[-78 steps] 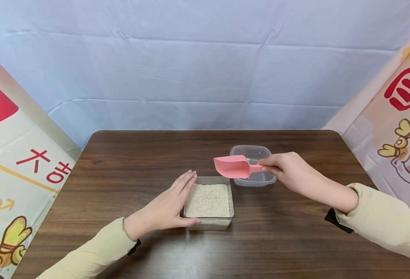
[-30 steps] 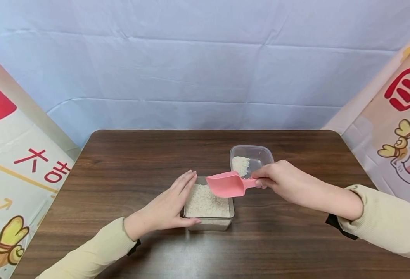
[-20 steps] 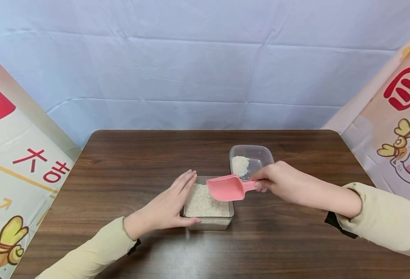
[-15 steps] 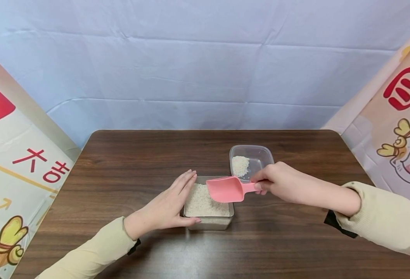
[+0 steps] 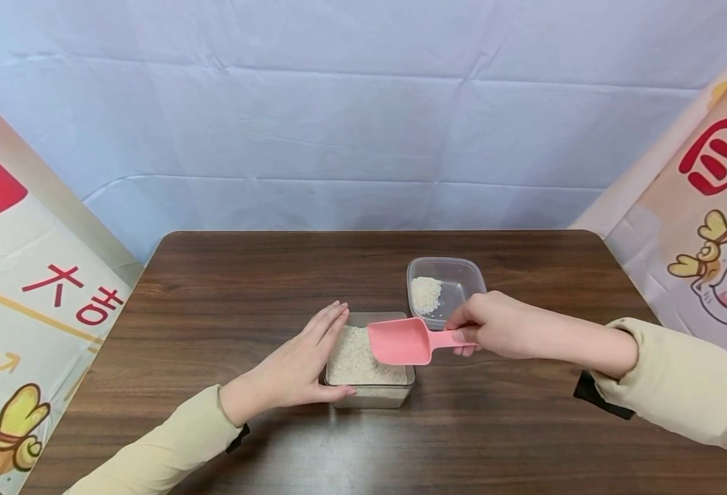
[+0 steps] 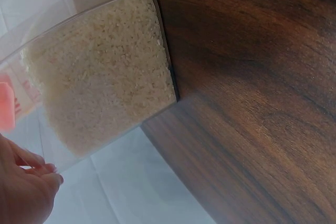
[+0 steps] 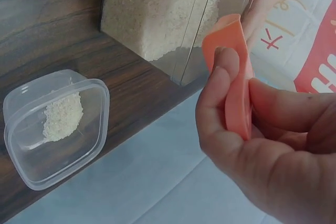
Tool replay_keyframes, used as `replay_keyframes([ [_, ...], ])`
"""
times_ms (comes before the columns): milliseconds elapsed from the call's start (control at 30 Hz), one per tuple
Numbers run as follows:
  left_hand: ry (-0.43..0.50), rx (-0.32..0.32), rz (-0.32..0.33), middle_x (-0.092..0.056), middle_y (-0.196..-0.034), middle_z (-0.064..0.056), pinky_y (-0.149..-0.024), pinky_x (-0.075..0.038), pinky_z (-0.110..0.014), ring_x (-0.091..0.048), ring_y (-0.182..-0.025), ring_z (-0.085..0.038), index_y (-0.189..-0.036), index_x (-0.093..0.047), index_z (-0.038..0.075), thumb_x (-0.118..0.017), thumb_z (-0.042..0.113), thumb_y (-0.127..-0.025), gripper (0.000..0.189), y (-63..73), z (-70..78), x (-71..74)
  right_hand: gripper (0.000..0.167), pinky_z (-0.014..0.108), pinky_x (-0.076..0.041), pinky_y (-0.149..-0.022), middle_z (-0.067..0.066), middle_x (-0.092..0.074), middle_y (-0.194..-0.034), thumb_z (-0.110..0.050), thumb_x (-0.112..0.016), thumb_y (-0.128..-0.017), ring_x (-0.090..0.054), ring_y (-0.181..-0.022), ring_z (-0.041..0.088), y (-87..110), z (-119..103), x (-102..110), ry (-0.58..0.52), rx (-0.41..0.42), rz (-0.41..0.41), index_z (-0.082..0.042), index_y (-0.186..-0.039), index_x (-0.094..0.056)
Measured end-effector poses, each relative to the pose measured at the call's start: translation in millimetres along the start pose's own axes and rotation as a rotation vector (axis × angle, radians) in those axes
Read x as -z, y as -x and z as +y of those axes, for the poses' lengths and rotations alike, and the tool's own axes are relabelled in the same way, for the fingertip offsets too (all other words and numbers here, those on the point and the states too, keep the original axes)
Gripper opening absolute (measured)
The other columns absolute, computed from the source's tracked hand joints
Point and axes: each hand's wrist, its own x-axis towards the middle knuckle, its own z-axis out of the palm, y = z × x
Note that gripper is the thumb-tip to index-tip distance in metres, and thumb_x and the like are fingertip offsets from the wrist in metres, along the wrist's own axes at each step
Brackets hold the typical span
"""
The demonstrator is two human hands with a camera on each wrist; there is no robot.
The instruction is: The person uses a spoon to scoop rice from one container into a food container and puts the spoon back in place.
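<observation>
both wrist views (close up) share rice (image 6: 105, 72).

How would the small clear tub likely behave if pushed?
The small clear tub likely slides easily: it looks light, holding only a small rice pile. Its thin-looking walls may flex. Low and wide, it seems unlikely to tip.

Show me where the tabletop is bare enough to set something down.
The tabletop is bare to the left of the left grip, on the near side of the rice box, and right of the small tub, beyond the right grip. Crowded: mid-table, where the pink scoop is over the rice box, with the small tub close by.
</observation>
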Motion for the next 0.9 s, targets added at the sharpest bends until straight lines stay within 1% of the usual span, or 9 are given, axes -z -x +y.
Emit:
replay_keyframes([
  [133, 0.002, -0.002, -0.001, -0.017, -0.148, -0.016, -0.106, -0.028, -0.034, -0.014, -0.138, -0.025, -0.141, -0.018, -0.006, -0.057, 0.059, -0.075, 0.101, 0.2, 0.5, 0.6, 0.011, 0.021, -0.045, -0.055, -0.004, -0.062, -0.066, -0.002, -0.057, -0.086, -0.056, -0.061, 0.007, 0.7, -0.9, 0.7, -0.074, -0.029, -0.04, -0.004, -0.082, -0.067],
  [333, -0.002, 0.001, -0.009, -0.017, -0.148, -0.016, -0.106, -0.027, -0.035, -0.013, -0.138, -0.025, -0.141, -0.019, -0.007, -0.058, 0.059, -0.075, 0.101, 0.2, 1.2, 1.7, 0.013, 0.025, -0.053, -0.06, 0.002, -0.064, -0.068, 0.001, -0.054, -0.086, -0.061, -0.063, 0.011, 1.1, -3.4, 3.8, -0.252, -0.098, -0.108, 0.004, -0.09, -0.067],
  [500, -0.008, 0.003, -0.014, -0.017, -0.148, -0.017, -0.107, -0.026, -0.035, -0.013, -0.138, -0.025, -0.141, -0.018, -0.006, -0.058, 0.059, -0.075, 0.101, -0.1, 1.9, 2.8, 0.016, 0.028, -0.054, -0.062, 0.005, -0.065, -0.07, 0.002, -0.052, -0.087, -0.061, -0.063, 0.011, 0.2, -3.7, 6.6, -0.332, -0.098, -0.149, 0.008, -0.091, -0.066],
  [633, -0.01, 0.001, -0.008, -0.017, -0.148, -0.016, -0.107, -0.027, -0.035, -0.014, -0.137, -0.025, -0.141, -0.019, -0.007, -0.059, 0.058, -0.075, 0.101, -0.1, 2.2, 2.8, 0.018, 0.029, -0.055, -0.064, 0.009, -0.065, -0.071, 0.005, -0.05, -0.087, -0.062, -0.064, 0.011, -0.2, -4.4, 7.9, -0.412, -0.111, -0.18, 0.012, -0.096, -0.063],
  [733, -0.012, -0.001, -0.002, -0.018, -0.148, -0.016, -0.106, -0.027, -0.035, -0.014, -0.138, -0.025, -0.141, -0.019, -0.007, -0.059, 0.059, -0.074, 0.102, 0.1, 2.4, 2.6, 0.019, 0.03, -0.055, -0.065, 0.012, -0.066, -0.072, 0.005, -0.05, -0.087, -0.063, -0.064, 0.012, -0.9, -6.0, 8.5, -0.44, -0.127, -0.194, 0.015, -0.098, -0.062],
  [900, -0.01, -0.005, 0.001, -0.018, -0.148, -0.016, -0.106, -0.028, -0.035, -0.013, -0.138, -0.024, -0.141, -0.019, -0.007, -0.059, 0.059, -0.074, 0.101, 0.2, 2.8, 2.6, 0.019, 0.03, -0.055, -0.065, 0.013, -0.066, -0.072, 0.005, -0.051, -0.087, -0.063, -0.064, 0.013, -1.6, -9.2, 9.6, -0.446, -0.132, -0.204, 0.015, -0.1, -0.062],
])
